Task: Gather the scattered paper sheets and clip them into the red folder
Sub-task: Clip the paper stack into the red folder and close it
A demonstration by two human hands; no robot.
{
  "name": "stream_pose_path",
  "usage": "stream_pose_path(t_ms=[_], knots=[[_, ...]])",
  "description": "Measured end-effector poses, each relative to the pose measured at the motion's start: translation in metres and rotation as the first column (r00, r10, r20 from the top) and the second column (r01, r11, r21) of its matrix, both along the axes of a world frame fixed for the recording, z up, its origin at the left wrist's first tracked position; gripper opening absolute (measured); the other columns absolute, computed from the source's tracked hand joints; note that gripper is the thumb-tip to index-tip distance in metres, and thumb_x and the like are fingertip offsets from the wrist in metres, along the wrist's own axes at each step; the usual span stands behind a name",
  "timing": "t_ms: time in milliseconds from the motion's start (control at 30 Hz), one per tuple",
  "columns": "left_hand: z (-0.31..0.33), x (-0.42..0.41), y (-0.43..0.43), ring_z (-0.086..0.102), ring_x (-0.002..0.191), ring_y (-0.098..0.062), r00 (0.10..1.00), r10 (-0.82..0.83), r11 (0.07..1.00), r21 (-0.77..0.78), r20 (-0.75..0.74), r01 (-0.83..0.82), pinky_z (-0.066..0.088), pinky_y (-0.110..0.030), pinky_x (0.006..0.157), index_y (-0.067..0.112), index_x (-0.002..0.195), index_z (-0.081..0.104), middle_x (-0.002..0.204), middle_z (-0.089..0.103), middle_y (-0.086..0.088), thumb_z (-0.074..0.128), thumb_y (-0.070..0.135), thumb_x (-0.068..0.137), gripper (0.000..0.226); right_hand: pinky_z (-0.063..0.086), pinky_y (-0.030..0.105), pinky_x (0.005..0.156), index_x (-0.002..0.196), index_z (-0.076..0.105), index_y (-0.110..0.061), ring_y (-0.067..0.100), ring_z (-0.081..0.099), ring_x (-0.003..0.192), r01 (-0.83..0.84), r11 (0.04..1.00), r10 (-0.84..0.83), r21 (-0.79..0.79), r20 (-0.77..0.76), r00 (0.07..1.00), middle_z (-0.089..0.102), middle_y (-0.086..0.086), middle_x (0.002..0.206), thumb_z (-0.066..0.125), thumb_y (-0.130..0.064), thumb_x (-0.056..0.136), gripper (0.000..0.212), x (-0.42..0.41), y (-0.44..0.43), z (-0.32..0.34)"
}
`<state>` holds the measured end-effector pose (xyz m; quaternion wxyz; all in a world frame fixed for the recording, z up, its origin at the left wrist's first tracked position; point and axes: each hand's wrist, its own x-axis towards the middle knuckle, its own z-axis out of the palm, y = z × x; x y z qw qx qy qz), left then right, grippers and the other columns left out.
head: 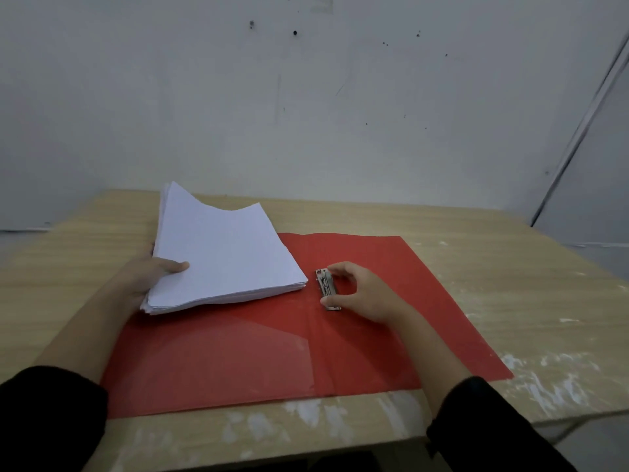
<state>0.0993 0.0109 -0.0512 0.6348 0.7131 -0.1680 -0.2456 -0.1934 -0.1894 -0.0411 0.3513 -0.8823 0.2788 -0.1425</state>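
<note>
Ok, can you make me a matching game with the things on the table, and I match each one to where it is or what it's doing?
Things:
1. paper stack
2. red folder
3. metal clip
4. left hand

Places or states:
A. lying open and flat on the wooden table
B. holding the stack by its left edge
C. raised at its left side, over the folder's left half
D. at the folder's middle fold, touched by the right hand

Pairs: 1-C, 2-A, 3-D, 4-B
</note>
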Motion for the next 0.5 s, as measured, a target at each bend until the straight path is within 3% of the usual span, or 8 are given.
stream_pose_path(t_ms=[167,333,500], knots=[[-0.002,0.001,0.001,0.060,0.076,-0.013,0.999,-0.025,0.999,0.028,0.035,0.024,0.044,-0.026,0.059,0.015,0.107,0.051,0.091,0.062,0.004,0.071,0.002,0.080,0.036,0.036,0.029,0.109,0.131,0.052,-0.025,0.005,0.047,0.124,-0.021,0.999,0.021,0.042,0.000,1.000,0.053,-0.008,0.133,0.081,-0.032,0.073,0.065,-0.001,-0.008,-0.006],[-0.004,0.002,0.003,0.061,0.079,-0.013,0.999,-0.034,0.999,-0.005,0.038,0.035,0.046,-0.027,0.060,0.019,0.114,0.049,0.092,0.061,0.008,0.072,0.002,0.079,0.045,0.035,0.029,0.109,0.128,0.054,-0.030,0.004,0.046,0.125,-0.061,0.997,0.061,0.036,0.007,0.998,0.051,-0.011,0.134,0.080,-0.036,0.073,0.061,-0.002,-0.017,-0.013],[-0.005,0.003,0.003,0.063,0.077,-0.014,0.999,-0.043,0.999,-0.021,0.016,0.044,0.047,-0.028,0.059,0.020,0.114,0.050,0.090,0.063,0.008,0.071,0.002,0.079,0.044,0.044,0.029,0.104,0.114,0.063,-0.024,0.003,0.058,0.112,-0.112,0.982,0.109,0.149,0.029,0.994,0.064,-0.009,0.118,0.073,-0.038,0.079,0.038,-0.001,-0.031,-0.004]])
